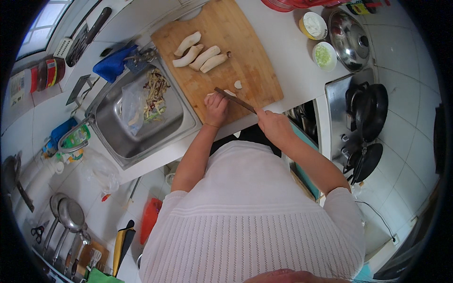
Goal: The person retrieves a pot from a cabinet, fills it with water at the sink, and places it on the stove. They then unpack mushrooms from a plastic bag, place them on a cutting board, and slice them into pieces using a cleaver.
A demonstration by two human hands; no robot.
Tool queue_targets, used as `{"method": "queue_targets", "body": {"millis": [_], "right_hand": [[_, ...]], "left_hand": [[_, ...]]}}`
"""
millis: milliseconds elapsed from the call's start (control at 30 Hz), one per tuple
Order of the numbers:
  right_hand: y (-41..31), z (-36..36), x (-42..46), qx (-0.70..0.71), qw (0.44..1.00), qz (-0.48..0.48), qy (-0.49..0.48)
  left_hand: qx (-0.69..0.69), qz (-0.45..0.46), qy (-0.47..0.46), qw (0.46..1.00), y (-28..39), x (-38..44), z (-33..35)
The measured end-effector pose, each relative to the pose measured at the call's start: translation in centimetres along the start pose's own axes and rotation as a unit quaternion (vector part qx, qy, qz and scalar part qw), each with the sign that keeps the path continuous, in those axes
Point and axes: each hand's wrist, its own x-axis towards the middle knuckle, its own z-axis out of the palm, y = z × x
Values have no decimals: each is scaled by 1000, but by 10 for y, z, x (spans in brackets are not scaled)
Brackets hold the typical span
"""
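Note:
On a wooden cutting board [247,53] lies a group of several pale, peeled pieces that look like king oyster mushrooms [205,57]. My right hand [274,127] grips a knife [235,100] by its handle, its blade slanting up and left over the board's near part. Close to the blade, my left hand [216,108] presses on a pale piece, mostly hidden under the fingers. Part of a white piece [230,93] shows just beyond the blade, and one small white slice [238,84] rests farther up the board.
A steel sink [141,141] at left holds a plastic bag [132,106] and peelings [155,92]. Bowls of white powder [313,25] and chopped green pieces [324,56] stand by a metal lid [348,40]. Black pans [375,113] sit on the stove at right.

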Motion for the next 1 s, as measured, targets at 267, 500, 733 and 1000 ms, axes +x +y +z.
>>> {"method": "queue_targets", "body": {"millis": [267, 500, 733, 1000], "right_hand": [[3, -2, -9, -32, 999, 24, -33], [5, 5, 9, -25, 998, 15, -53], [21, 34, 21, 32, 999, -26, 33], [4, 0, 3, -1, 999, 17, -28]], "left_hand": [[-10, -17, -16, 1000, 0, -1, 0], [-27, -20, -9, 999, 2, 2, -2], [-33, -19, -12, 999, 3, 4, -3], [-31, -42, -20, 998, 2, -1, -4]]}}
